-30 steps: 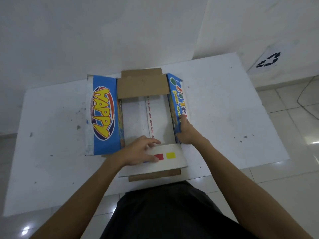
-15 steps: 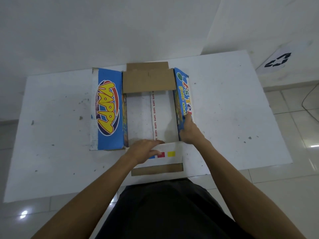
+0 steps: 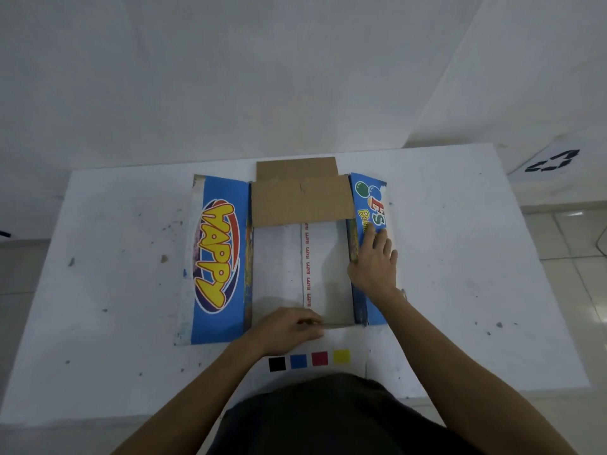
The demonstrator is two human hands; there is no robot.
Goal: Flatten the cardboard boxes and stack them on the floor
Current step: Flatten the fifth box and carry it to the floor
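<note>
Cardboard box (image 3: 279,257), opened out, on white table (image 3: 115,290). Blue "HAPPY" flap (image 3: 218,257) lying flat at left; brown flap (image 3: 302,200) folded across far end. Right hand (image 3: 374,261) laid flat, fingers straight, on blue right flap (image 3: 371,205). Left hand (image 3: 289,330) curled, pinching near edge. Hands apart. Near flap with colour squares (image 3: 308,359) flat towards body.

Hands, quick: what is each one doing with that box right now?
Left hand: fingers curled, pinching the near edge of the cardboard box.
Right hand: open, fingers straight, pressing flat on the box's right flap.
</note>
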